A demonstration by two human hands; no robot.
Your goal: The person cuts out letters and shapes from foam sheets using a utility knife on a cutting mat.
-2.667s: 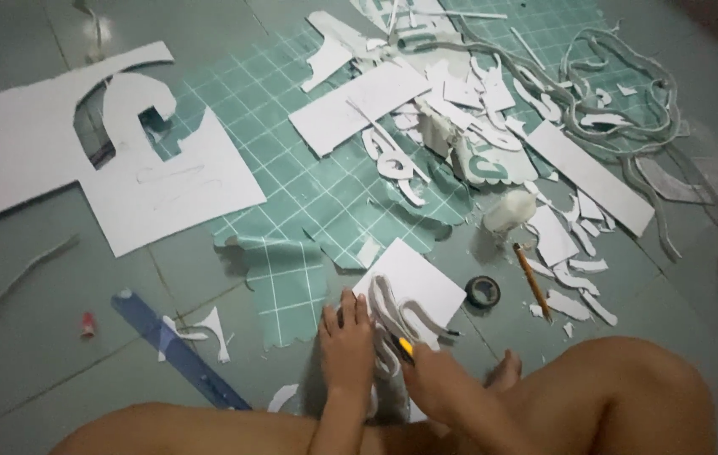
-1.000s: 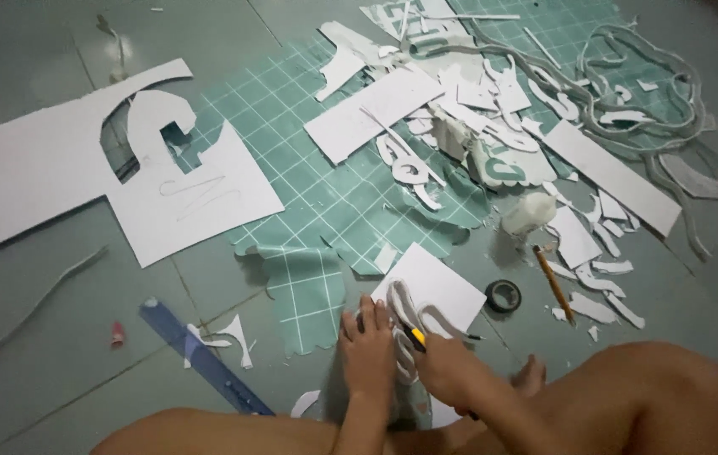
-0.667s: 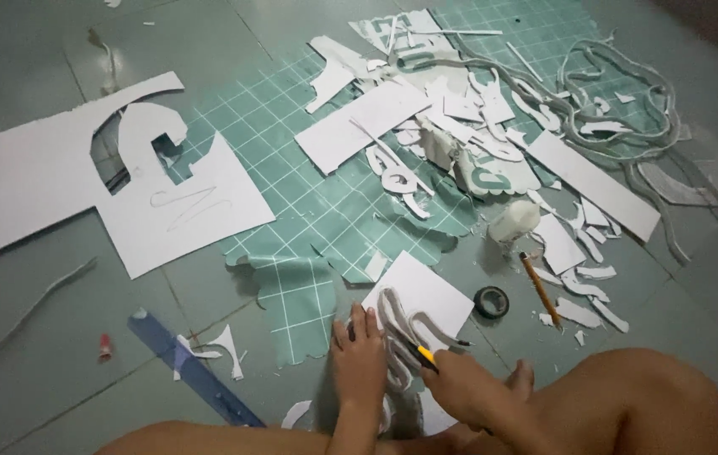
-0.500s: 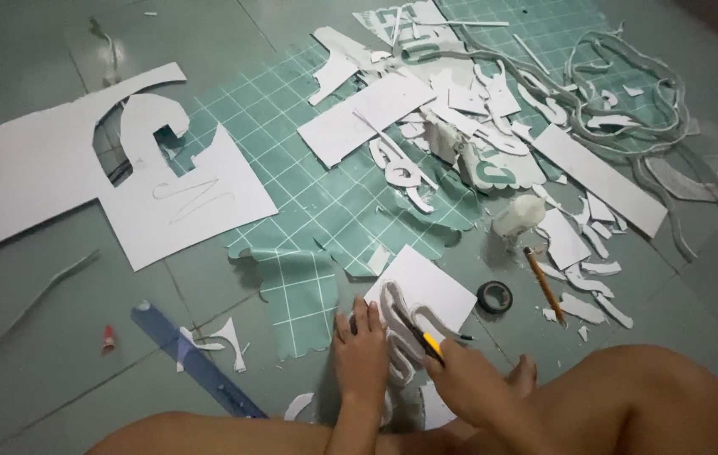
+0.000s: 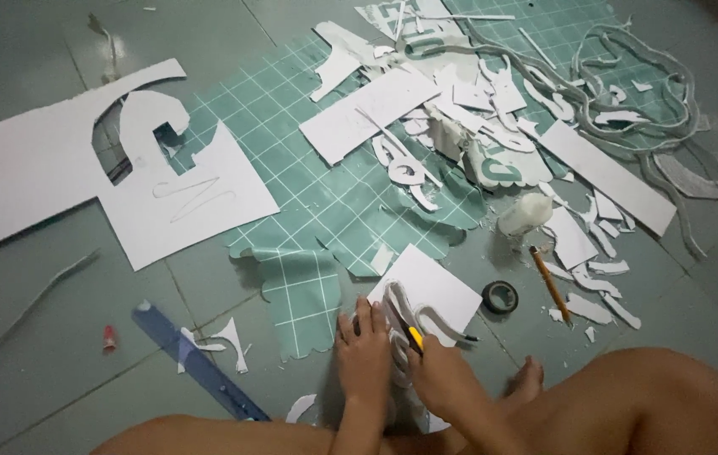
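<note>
A small white sheet with curved cut lines lies on the floor in front of me. My left hand presses flat on the sheet's near left edge, fingers spread. My right hand is closed around a yellow and black craft knife, its blade on the sheet just right of my left fingers. The knife's handle is mostly hidden in my fist.
A green gridded cutting mat covered with white scraps lies beyond. A large cut white board is at left, a blue ruler near left, a tape roll, pencil and glue bottle at right. My bare legs frame the bottom.
Both hands stay on the sheet; the knife hand has edged slightly along the cut. The view itself has shifted a little.
</note>
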